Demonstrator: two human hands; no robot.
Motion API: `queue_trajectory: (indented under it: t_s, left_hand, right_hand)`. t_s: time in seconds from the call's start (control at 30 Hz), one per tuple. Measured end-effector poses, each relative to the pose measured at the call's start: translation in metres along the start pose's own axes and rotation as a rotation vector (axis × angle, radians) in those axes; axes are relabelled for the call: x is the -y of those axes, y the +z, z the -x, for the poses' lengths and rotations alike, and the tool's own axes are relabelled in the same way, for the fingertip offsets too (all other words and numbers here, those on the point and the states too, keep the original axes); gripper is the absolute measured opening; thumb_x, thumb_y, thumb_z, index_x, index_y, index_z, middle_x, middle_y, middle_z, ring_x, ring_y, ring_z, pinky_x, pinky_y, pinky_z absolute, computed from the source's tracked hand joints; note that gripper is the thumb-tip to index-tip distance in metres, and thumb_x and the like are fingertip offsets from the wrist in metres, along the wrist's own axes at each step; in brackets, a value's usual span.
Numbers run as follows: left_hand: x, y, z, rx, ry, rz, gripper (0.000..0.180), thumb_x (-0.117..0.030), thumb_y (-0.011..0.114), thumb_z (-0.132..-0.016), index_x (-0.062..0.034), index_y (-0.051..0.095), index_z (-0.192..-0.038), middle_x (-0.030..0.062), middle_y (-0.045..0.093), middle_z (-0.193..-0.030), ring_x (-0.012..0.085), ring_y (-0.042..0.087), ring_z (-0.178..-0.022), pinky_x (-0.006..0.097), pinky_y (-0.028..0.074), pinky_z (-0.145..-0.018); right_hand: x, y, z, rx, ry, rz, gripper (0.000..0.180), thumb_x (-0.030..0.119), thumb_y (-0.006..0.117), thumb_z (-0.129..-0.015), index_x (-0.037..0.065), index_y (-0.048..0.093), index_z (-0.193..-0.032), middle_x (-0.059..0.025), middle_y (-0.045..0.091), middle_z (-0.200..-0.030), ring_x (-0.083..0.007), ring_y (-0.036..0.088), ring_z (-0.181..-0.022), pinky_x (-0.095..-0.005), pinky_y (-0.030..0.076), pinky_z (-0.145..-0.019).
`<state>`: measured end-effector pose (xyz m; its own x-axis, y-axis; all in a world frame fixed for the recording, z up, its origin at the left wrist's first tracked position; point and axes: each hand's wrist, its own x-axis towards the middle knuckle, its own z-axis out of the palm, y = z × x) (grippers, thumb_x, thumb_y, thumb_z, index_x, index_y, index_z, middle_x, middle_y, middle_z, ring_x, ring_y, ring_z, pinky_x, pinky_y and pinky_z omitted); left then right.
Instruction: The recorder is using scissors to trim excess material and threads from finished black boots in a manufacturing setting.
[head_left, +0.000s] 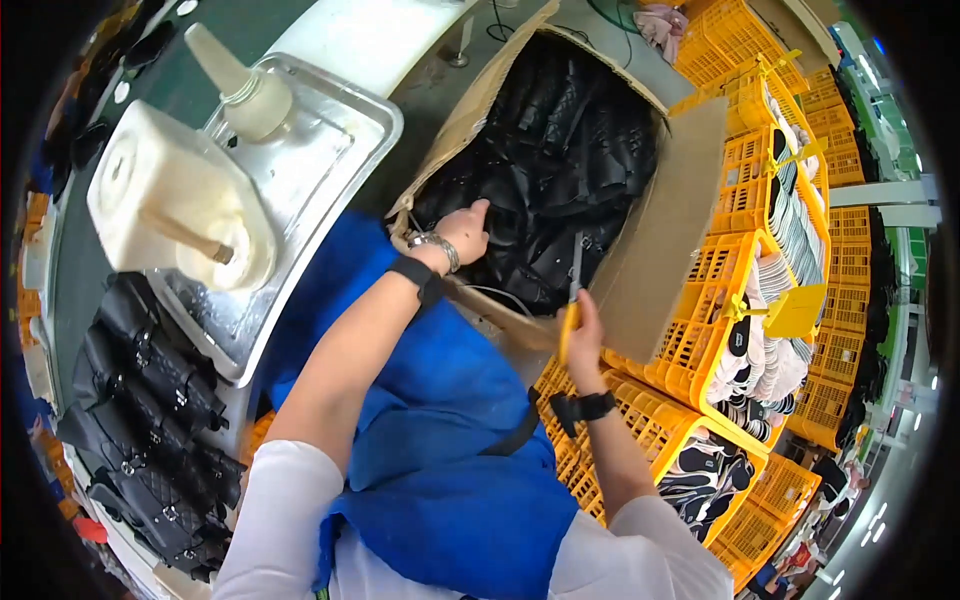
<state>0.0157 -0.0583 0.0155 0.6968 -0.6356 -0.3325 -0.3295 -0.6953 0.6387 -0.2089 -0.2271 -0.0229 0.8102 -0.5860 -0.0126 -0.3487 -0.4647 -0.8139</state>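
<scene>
An open cardboard box (682, 215) in front of me holds a heap of black leather-like boot uppers (575, 120), some quilted and some with straps. My left hand (465, 236) reaches over the near left rim onto this heap. One finger points forward; the others look curled down, and what they hold, if anything, is hidden. My right hand (585, 335), by the near right corner, is closed around a slim tool with a yellow handle (568, 335) and a narrow grey blade. The blade (577, 262) points over the uppers. Whether it is scissors or a knife I cannot make out.
On my left, a metal tray (330, 130) holds a white plastic container (150, 190) with a brush in its opening and a nozzle bottle (255, 100). More black uppers (150, 420) lie nearer. Stacked yellow crates (690, 330) with insoles line my right.
</scene>
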Motion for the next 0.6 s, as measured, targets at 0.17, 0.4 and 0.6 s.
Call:
queue_trajectory:
  t_s: [0.17,0.4,0.6]
  left_hand:
    - [0.029,0.023,-0.068,-0.017,-0.277,0.131,0.066,-0.022,0.054,-0.079,0.0039,0.028,-0.134,0.0259,0.052,-0.117,0.0339,0.053,-0.107,0.038,0.042,-0.090]
    - [0.162,0.074,-0.134,0.021,-0.482,0.723,0.073,-0.005,0.056,-0.074,-0.0068,0.023,-0.139,0.0103,0.054,-0.088,0.0169,0.050,-0.064,0.027,0.040,-0.052]
    - [0.007,0.057,-0.113,-0.009,-0.168,-0.005,0.052,0.000,0.049,-0.075,-0.0147,0.049,-0.125,0.0209,0.059,-0.107,0.0353,0.057,-0.098,0.040,0.046,-0.086]
  right_hand:
    - [0.025,0.010,0.011,0.002,-0.093,0.272,0.048,0.006,0.064,-0.070,0.012,0.053,-0.116,-0.0090,0.055,-0.083,-0.0239,0.055,-0.070,-0.0335,0.045,-0.066]
    - [0.029,0.045,0.002,0.007,-0.106,0.143,0.049,0.004,0.064,-0.069,0.013,0.055,-0.116,-0.0073,0.053,-0.079,-0.0225,0.055,-0.069,-0.0306,0.045,-0.062]
    - [0.002,0.018,0.001,-0.135,-0.096,0.221,0.041,0.003,0.064,-0.074,0.004,0.054,-0.114,-0.0102,0.054,-0.082,-0.0224,0.052,-0.067,-0.0301,0.044,-0.061]
